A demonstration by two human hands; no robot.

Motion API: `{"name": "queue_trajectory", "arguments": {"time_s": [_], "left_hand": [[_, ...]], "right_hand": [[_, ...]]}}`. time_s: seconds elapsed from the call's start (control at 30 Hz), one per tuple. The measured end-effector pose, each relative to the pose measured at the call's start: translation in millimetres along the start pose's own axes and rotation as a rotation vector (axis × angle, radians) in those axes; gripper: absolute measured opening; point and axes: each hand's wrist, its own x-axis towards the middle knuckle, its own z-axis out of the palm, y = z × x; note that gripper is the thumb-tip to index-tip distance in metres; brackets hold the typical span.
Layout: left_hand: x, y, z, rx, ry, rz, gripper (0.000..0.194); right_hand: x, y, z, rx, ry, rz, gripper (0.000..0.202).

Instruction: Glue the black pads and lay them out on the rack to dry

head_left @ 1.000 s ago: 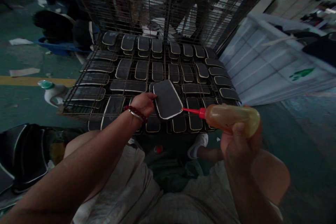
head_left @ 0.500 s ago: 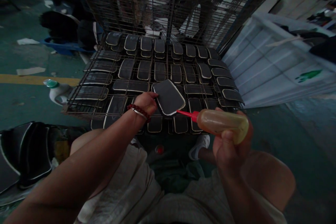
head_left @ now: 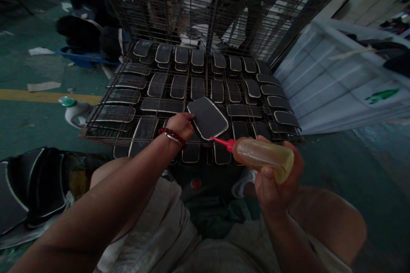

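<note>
Left hand: your left hand pinches the dark pad by its near-left edge, fingers clear of the pale rim — so the border stays open to the nozzle.
Right hand: your right hand is wrapped around the squeeze bottle, held nearly level, ready to press.
Nozzle: the red tip touches the pad's lower rim, right where the pale line runs.
Pad: held tilted just above the wire rack.
Rack: rows of rimmed pieces lie flat and spaced apart — likely so wet edges don't touch.

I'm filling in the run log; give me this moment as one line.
left hand: holds black pad | right hand: grips glue bottle | red nozzle: at pad's near edge | below: wire rack of pads
</note>
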Motion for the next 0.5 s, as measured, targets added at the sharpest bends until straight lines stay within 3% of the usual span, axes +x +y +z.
{"name": "queue_trajectory", "arguments": {"time_s": [0.13, 0.27, 0.37, 0.5], "left_hand": [[-0.7, -0.6, -0.6, 0.000, -0.032, 0.000, 0.041], [1.2, -0.1, -1.8, -0.004, -0.033, 0.006, 0.039], [3.9, 1.3, -1.8, -0.013, -0.052, 0.012, 0.035], [8.8, 4.3, -1.5, -0.047, -0.054, 0.031, 0.030]], "right_hand": [[14.2, 1.7, -2.0, -0.058, 0.122, -0.196, 0.051], [12.3, 5.7, 2.3, -0.034, 0.159, -0.189, 0.053], [0.9, 14.9, 8.9, 0.165, 0.125, 0.046, 0.052], [3.9, 24.9, 3.0, 0.603, 0.096, 0.621, 0.032]]}}
